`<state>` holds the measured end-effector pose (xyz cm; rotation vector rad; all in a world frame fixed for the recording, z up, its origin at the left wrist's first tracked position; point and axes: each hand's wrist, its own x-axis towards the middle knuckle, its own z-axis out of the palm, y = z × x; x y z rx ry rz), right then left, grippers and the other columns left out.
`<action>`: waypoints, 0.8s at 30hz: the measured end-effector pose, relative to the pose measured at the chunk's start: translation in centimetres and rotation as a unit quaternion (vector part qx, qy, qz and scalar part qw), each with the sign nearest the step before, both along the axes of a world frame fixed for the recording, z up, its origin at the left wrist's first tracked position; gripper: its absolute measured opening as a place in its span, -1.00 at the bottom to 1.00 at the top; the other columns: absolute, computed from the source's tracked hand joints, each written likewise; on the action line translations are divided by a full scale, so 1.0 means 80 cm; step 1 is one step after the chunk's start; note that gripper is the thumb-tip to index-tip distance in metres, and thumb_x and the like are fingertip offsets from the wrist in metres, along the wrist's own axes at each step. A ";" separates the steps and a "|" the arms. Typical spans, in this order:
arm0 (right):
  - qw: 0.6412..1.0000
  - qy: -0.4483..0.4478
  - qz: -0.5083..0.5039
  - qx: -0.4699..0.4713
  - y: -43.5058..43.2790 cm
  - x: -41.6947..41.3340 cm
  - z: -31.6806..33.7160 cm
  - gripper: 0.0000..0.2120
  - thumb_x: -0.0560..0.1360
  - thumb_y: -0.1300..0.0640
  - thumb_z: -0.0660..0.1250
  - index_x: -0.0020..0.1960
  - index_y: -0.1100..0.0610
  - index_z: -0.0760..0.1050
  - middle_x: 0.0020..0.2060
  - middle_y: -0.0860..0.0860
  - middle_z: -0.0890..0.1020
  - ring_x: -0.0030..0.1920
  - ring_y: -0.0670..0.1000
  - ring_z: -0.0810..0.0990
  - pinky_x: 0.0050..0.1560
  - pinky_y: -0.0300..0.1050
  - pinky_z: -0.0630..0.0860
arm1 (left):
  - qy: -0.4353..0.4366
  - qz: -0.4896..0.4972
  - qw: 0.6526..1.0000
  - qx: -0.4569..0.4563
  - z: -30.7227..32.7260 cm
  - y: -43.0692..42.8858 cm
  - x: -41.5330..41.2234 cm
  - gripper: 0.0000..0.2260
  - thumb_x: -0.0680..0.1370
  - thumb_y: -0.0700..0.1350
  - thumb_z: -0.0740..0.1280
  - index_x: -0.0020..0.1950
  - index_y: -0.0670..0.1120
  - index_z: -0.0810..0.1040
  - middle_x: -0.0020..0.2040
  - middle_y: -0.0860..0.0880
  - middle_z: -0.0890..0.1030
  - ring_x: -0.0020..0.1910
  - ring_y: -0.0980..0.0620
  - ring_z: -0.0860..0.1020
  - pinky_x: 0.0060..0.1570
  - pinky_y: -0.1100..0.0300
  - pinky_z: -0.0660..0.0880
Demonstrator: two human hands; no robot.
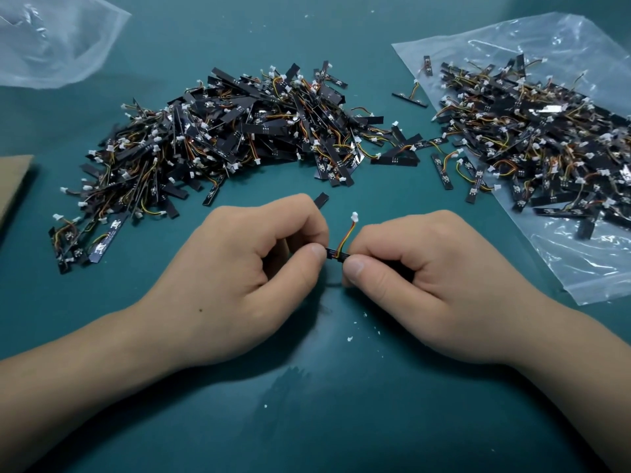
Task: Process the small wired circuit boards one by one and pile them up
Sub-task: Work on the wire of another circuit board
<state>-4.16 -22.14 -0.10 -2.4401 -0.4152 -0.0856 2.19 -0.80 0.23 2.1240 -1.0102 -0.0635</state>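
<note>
My left hand [252,268] and my right hand [420,278] meet at the middle of the teal mat, each pinching one end of a small black circuit board [336,257]. Its red, orange and yellow wires rise to a white connector [354,217]. A black end of the board pokes out above my left fingers [321,200]. A big pile of wired boards [218,138] lies behind my left hand. A second heap of boards [532,138] lies on a clear plastic bag [597,268] at the right.
An empty clear bag [51,39] lies at the far left corner. A brown cardboard piece [13,179] sits at the left edge. A few stray boards [409,99] lie between the heaps. White crumbs [350,337] dot the mat near my hands.
</note>
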 end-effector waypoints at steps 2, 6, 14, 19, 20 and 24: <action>1.000 -0.002 0.001 0.000 0.000 0.000 0.000 -0.76 0.62 -0.01 0.24 -0.18 -0.03 0.56 -0.40 -0.09 0.51 -0.32 0.00 0.50 -0.28 0.06 0.46 | 0.003 0.003 1.000 0.002 0.000 0.000 0.000 -0.92 0.57 -0.09 0.31 -0.13 0.01 0.51 -0.38 0.03 0.52 -0.41 0.03 0.49 -0.39 0.30 0.34; 1.000 -0.003 0.003 0.005 -0.001 -0.001 0.000 -0.73 0.63 -0.05 0.20 -0.17 -0.03 0.55 -0.40 -0.09 0.51 -0.32 0.00 0.50 -0.28 0.05 0.45 | 0.007 -0.002 1.000 -0.006 0.000 0.000 0.000 -0.91 0.57 -0.12 0.32 -0.13 0.01 0.50 -0.39 0.05 0.50 -0.42 0.04 0.47 -0.39 0.35 0.32; 1.000 -0.004 0.008 0.015 0.000 -0.001 0.001 -0.71 0.63 -0.04 0.22 -0.22 0.00 0.51 -0.43 -0.06 0.45 -0.35 0.02 0.46 -0.32 0.06 0.42 | 0.004 -0.002 1.000 -0.027 0.001 -0.001 -0.002 -0.90 0.58 -0.12 0.31 -0.14 0.00 0.51 -0.40 0.05 0.48 -0.43 0.04 0.45 -0.38 0.38 0.30; 1.000 0.006 0.011 0.023 -0.002 0.000 0.001 -0.65 0.60 -0.05 0.19 -0.32 0.06 0.37 -0.48 0.00 0.33 -0.40 0.05 0.36 -0.35 0.07 0.37 | -0.006 -0.005 1.000 -0.006 0.000 -0.001 -0.001 -0.92 0.59 -0.06 0.30 -0.10 0.01 0.53 -0.39 0.07 0.48 -0.41 0.06 0.46 -0.37 0.31 0.34; 1.000 -0.001 0.011 0.015 -0.001 0.000 0.002 -0.66 0.60 -0.08 0.18 -0.30 0.03 0.37 -0.48 -0.03 0.35 -0.39 0.04 0.38 -0.34 0.07 0.39 | -0.004 -0.007 1.000 -0.011 0.001 -0.001 -0.001 -0.91 0.59 -0.05 0.28 -0.10 0.01 0.53 -0.39 0.06 0.48 -0.41 0.06 0.46 -0.38 0.32 0.33; 1.000 -0.009 0.013 -0.002 0.002 -0.001 0.004 -0.67 0.62 -0.15 0.16 -0.29 -0.08 0.32 -0.48 -0.07 0.34 -0.40 0.03 0.38 -0.36 0.06 0.38 | 0.012 -0.007 0.999 -0.034 0.002 -0.001 -0.001 -0.89 0.58 -0.05 0.26 -0.12 -0.01 0.51 -0.40 0.04 0.48 -0.44 0.06 0.44 -0.39 0.39 0.30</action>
